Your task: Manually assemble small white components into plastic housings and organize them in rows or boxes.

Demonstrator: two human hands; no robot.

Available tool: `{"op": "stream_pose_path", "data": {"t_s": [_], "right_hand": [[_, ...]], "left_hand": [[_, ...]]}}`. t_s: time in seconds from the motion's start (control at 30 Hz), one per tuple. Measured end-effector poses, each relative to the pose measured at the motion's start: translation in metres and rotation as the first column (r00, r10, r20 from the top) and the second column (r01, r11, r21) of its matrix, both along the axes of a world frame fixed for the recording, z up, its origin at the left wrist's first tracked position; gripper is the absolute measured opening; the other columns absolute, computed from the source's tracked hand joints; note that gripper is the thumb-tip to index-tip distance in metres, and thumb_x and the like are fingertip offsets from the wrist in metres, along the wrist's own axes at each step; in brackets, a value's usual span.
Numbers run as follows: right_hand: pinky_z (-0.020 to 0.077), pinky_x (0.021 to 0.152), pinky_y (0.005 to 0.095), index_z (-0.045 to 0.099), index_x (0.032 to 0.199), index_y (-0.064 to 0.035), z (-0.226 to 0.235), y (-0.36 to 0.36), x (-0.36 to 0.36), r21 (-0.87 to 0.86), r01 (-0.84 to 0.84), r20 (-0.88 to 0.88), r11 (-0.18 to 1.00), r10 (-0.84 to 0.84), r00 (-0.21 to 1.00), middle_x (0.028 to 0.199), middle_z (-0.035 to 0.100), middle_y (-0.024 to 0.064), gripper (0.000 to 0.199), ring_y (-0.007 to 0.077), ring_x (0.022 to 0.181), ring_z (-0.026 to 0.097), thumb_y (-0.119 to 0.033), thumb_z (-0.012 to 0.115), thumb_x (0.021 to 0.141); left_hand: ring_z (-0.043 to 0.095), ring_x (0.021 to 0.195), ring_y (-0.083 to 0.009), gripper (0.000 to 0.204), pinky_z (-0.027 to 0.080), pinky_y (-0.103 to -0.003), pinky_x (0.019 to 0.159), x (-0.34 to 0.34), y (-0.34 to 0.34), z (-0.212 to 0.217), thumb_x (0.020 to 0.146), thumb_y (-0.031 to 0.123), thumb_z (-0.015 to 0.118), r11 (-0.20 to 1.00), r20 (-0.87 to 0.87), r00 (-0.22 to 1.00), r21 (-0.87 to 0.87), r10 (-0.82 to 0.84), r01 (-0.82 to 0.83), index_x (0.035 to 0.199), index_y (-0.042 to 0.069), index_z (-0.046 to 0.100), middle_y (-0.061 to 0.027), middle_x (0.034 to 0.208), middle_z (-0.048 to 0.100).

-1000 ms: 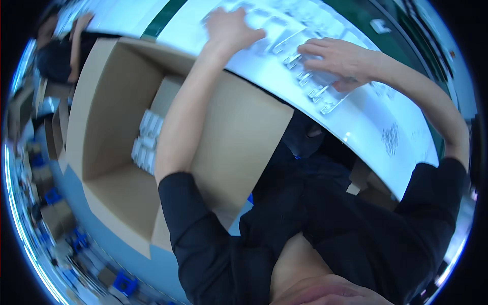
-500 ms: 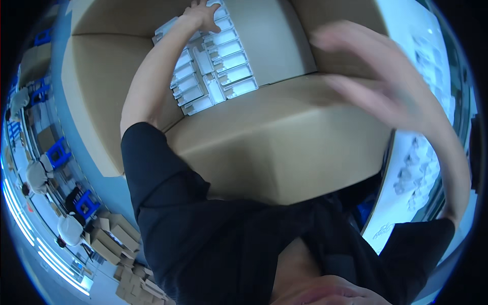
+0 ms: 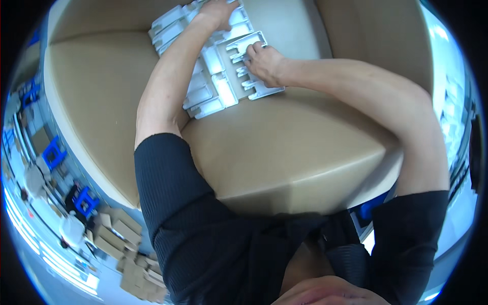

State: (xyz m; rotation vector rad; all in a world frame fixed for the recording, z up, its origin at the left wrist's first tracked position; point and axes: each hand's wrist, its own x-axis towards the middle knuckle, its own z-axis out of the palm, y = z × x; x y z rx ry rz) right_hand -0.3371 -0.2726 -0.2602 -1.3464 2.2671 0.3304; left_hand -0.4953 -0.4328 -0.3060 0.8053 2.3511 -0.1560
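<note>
Inside a large cardboard box (image 3: 290, 132), rows of white, shallow tray-like pieces (image 3: 214, 58) cover the left part of the bottom. At the far end my left hand (image 3: 217, 12) lies over the pieces, thumb and a finger spread apart; some of its fingers are hard to see. My right hand (image 3: 267, 63) has its fingers curled over a short row of white tray-like pieces (image 3: 248, 43) along the right side of the stack. These pieces sit at a slant, with a gap between them and the neighbouring column. My palm hides part of the row.
Bare cardboard (image 3: 292, 30) shows to the right of the pieces. High box walls stand around them, the near one against my body. More white pieces (image 3: 452, 101) lie outside at right. Blue stools (image 3: 85, 201) and stacked cartons (image 3: 119, 234) are at lower left.
My right hand has swung in from the right and taken hold of the nearest pieces in the right row, which now sit shifted right. My left hand stays at the far end.
</note>
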Motion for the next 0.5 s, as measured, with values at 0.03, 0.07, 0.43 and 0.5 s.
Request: {"op": "stream_pose_path", "data": {"t_s": [0.03,0.07,0.43,0.5], "right_hand": [[0.0534,0.083,0.0419,0.071,0.109,-0.0071,0.030,0.017,-0.012,0.016,0.028,0.098,0.999,-0.029,0.995,0.112,0.066,0.0182,0.033,0.0323,0.105,0.061,-0.020,0.072,0.079],[0.0559,0.083,0.0401,0.065,0.113,-0.0061,0.063,0.027,-0.022,-0.006,0.071,0.191,0.997,-0.068,0.979,0.110,0.058,0.0176,0.046,0.0331,0.102,0.057,-0.021,0.078,0.072],[0.0578,0.082,0.0403,0.066,0.108,0.0037,0.289,0.302,0.122,-0.616,0.605,-0.151,0.504,-0.830,0.537,0.106,0.067,0.0221,0.040,0.0334,0.086,0.061,-0.024,0.073,0.081],[0.0555,0.088,0.0408,0.065,0.105,-0.0005,0.302,0.312,0.146,-0.472,0.696,-0.141,0.541,-0.826,0.546,0.112,0.063,0.0186,0.039,0.0318,0.096,0.059,-0.022,0.077,0.075]], "left_hand": [[0.068,0.106,-0.0346,0.054,0.058,-0.045,0.090,0.008,0.011,-0.012,0.090,0.030,0.074,0.998,-0.303,0.951,-0.014,-0.066,0.064,0.134,0.004,0.060,-0.0217,0.128,0.065],[0.068,0.106,-0.0346,0.054,0.058,-0.045,0.090,0.006,0.011,-0.016,0.090,0.030,0.074,0.989,-0.318,0.939,0.023,-0.132,0.147,0.134,0.004,0.060,-0.0217,0.128,0.065],[0.061,0.104,-0.0286,0.078,0.052,-0.037,0.091,0.005,0.036,0.097,0.075,0.004,0.075,0.892,0.452,0.855,0.232,0.253,-0.387,0.147,0.002,0.045,-0.0214,0.124,0.060],[0.060,0.105,-0.0321,0.071,0.051,-0.039,0.093,0.023,0.042,0.185,0.079,0.004,0.070,0.894,0.491,0.838,0.227,0.237,-0.386,0.145,0.000,0.043,-0.0231,0.125,0.059]]}}
